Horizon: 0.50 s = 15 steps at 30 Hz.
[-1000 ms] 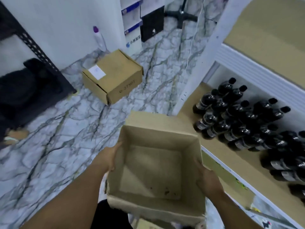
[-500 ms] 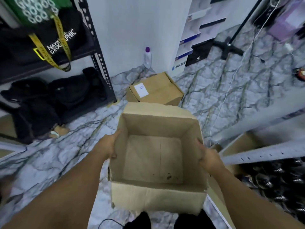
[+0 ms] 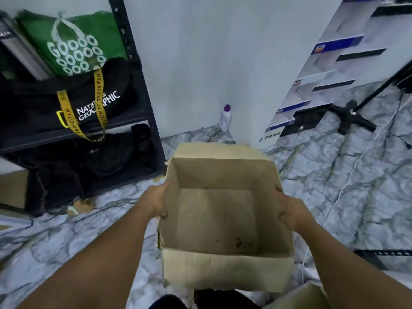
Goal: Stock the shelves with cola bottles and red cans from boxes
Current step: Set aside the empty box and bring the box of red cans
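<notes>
Cardboard box (image 3: 225, 221) is empty, so likely light but floppy; left hand (image 3: 156, 202) and right hand (image 3: 289, 211) clasp its opposite side walls

Tan box (image 3: 225, 270), grey-veined marble floor (image 3: 347, 188), green bag (image 3: 73, 45)

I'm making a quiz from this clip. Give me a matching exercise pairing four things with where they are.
Things:
1. cardboard box
2. small bottle
3. green bag
4. black bag

Places:
A. floor by the white wall
B. held between both hands
C. rack shelf, below the green one
D. rack's upper shelf

Pairs: 1-B, 2-A, 3-D, 4-C
</notes>
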{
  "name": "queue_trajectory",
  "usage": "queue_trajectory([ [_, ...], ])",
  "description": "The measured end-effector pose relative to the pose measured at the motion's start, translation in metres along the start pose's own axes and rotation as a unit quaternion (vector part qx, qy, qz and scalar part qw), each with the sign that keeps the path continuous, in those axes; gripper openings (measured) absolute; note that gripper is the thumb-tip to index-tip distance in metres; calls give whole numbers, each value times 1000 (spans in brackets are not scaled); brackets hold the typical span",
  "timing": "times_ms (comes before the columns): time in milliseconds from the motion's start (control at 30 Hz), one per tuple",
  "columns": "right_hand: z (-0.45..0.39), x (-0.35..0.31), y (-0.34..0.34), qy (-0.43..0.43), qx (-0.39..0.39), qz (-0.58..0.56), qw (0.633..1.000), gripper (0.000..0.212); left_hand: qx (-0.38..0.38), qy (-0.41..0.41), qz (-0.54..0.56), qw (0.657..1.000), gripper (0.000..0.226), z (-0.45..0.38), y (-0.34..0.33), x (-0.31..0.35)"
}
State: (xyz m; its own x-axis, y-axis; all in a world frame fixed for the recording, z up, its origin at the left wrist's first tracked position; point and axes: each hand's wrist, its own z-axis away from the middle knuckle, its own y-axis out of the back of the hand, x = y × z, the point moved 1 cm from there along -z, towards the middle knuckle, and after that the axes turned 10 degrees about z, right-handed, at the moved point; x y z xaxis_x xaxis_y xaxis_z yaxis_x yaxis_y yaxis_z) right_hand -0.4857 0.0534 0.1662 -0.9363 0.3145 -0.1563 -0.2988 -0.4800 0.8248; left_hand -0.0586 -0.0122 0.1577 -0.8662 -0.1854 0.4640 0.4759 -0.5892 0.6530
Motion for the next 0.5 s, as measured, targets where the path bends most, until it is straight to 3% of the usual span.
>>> queue_trajectory([
  [200, -121, -26, 93, 44, 6, 29, 999, 75, 33, 27, 21, 999, 120, -83, 56, 53],
  [333, -215, -45, 130, 56, 10, -53, 997, 90, 48, 35, 44, 997, 120, -147, 91, 71],
  [433, -267, -73, 157, 31, 6, 16, 999, 66, 54, 52, 58, 996, 120, -200, 117, 77],
  [500, -302, -94, 175, 25, 20, 43, 999, 75, 57, 63, 62, 994, 120, -237, 136, 80],
])
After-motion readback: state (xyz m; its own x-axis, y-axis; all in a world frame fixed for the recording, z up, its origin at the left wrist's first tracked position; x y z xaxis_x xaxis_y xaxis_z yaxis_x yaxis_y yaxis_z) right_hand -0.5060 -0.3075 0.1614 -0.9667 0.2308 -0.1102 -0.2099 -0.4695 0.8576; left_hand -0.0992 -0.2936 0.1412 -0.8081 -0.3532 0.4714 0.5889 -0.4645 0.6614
